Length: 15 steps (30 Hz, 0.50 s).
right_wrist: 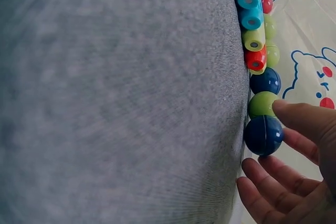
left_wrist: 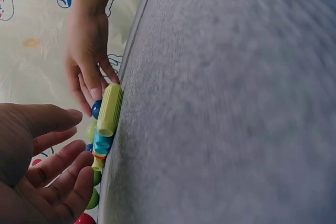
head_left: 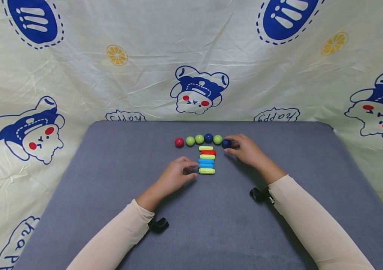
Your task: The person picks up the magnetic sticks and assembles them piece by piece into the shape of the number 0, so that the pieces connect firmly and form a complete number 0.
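A curved row of balls runs across the far part of the table, from a red ball (head_left: pixel 179 142) through light green and dark blue ones to a dark blue ball (head_left: pixel 226 143) at its right end. My right hand (head_left: pixel 245 150) is at that end ball, thumb and fingers loosely spread around it; whether they touch it, I cannot tell. Below the row, short ribbed rods lie side by side in a column, including a red rod (head_left: pixel 209 152), a blue rod (head_left: pixel 206 165) and a yellow-green rod (left_wrist: pixel 111 109) nearest me. My left hand (head_left: pixel 175 173) hovers beside the column's left side, fingers loosely bent, holding nothing.
A grey cloth covers the table (head_left: pixel 110 210). Behind it hangs a pale printed curtain (head_left: pixel 144 90) that meets the table's far edge. Each wrist bears a dark strapped device, such as the left one (head_left: pixel 159 225).
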### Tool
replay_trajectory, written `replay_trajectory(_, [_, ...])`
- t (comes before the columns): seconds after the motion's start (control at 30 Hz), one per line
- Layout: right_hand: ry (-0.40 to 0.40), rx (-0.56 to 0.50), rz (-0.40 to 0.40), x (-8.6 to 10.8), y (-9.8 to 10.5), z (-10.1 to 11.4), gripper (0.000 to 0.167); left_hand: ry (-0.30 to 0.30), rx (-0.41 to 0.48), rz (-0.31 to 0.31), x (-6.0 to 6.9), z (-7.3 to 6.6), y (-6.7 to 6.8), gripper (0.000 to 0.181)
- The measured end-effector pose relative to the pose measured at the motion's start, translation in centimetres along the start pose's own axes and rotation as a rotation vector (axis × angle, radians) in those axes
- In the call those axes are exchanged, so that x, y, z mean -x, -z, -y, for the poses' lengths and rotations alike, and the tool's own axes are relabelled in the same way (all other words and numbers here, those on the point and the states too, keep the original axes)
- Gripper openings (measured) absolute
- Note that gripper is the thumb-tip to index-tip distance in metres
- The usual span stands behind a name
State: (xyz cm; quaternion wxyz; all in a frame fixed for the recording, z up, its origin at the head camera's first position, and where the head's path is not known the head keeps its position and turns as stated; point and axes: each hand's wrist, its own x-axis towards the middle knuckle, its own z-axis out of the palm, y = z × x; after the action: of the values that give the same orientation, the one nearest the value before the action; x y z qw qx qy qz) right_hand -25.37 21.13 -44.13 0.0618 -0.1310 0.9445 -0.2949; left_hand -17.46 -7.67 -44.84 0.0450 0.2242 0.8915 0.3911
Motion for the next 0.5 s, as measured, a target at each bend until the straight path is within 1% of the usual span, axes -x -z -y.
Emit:
replay_trajectory(0.27, [-0.011,-0.019,0.002,-0.10,-0.09,0.14,0.046,-0.035,-0.037,0.009,-0.45,-0.10,-0.61,0.031])
replay_trajectory(0.5, [-0.009,0.013,0.021,0.25,-0.11,0.21,0.041,-0.021,-0.047,0.017,-0.60,-0.09,-0.89,0.029])
